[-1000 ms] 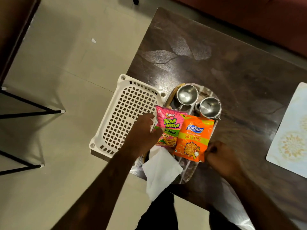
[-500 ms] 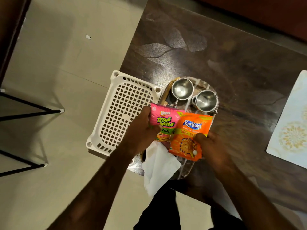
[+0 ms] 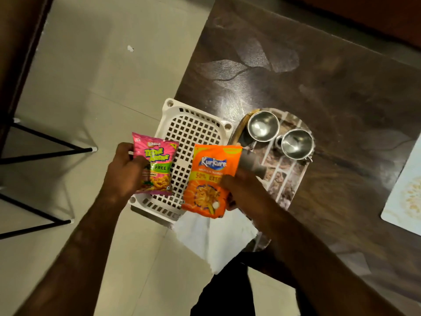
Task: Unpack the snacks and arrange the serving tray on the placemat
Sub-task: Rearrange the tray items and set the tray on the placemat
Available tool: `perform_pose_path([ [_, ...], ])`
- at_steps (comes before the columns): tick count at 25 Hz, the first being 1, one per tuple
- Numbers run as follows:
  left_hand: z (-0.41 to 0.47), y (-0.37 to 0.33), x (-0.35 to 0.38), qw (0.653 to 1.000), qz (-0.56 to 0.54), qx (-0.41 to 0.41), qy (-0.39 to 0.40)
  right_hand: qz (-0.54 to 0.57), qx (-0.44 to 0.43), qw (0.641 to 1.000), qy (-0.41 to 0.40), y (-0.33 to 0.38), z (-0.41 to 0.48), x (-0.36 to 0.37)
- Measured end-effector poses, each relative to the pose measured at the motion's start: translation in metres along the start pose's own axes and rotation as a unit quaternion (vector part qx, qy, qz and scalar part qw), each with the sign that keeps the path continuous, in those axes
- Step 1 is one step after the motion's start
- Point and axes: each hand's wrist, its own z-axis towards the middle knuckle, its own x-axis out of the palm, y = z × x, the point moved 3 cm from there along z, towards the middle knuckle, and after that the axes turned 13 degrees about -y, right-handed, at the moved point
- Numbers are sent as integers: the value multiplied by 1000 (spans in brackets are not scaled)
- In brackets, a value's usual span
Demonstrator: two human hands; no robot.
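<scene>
My left hand (image 3: 124, 173) grips a pink snack packet (image 3: 157, 165), lifted over the left part of the white lattice basket (image 3: 191, 133). In my right hand (image 3: 245, 185) is an orange snack packet (image 3: 208, 179), held up above the basket's right edge. The patterned oval serving tray (image 3: 284, 179) lies on the dark table with two steel cups (image 3: 263, 125) (image 3: 297, 143) at its far end. A white napkin (image 3: 216, 238) hangs off the tray's near end. The pale placemat (image 3: 405, 197) lies at the right edge of view, apart from the tray.
The dark wooden table (image 3: 330, 76) has its left edge under the basket, which overhangs the tiled floor (image 3: 91, 76). Black metal legs (image 3: 45, 151) of furniture stand on the floor at left. A dark cabinet side runs along the far left.
Both packets have been lifted off the tray and moved left; the pink one now hangs over the basket, the orange one beside it. My right hand took hold of the orange packet.
</scene>
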Motion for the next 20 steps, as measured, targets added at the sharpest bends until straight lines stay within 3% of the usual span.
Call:
perform_pose_path([
  [2, -2, 5, 5, 998, 42, 36, 6, -27, -11, 998, 51, 4, 8, 15],
  [4, -6, 5, 5, 983, 126, 123, -59, -62, -10, 996, 69, -2, 12, 16],
  [6, -16, 2, -2, 942, 205, 204, -169, -92, -17, 995, 20, -16, 11, 4],
  [8, -37, -1, -4, 922, 193, 253, -220, -158, -28, 985, -63, -36, 8, -17],
  [9, -52, -1, 1, 930, 172, 264, -189, -204, -25, 973, -100, -46, 4, -29],
  [11, -85, 9, 19, 947, 168, 271, -45, -280, -14, 949, -148, -62, -4, -46],
  [14, -128, 39, 44, 890, 298, 328, 105, -359, -33, 920, -156, -77, -19, -52],
  [17, -129, 47, 53, 856, 393, 315, 120, -411, -51, 904, -107, -81, -25, -47],
  [20, -123, 36, 56, 854, 391, 322, 122, -466, -73, 876, -105, -78, -26, -40],
])
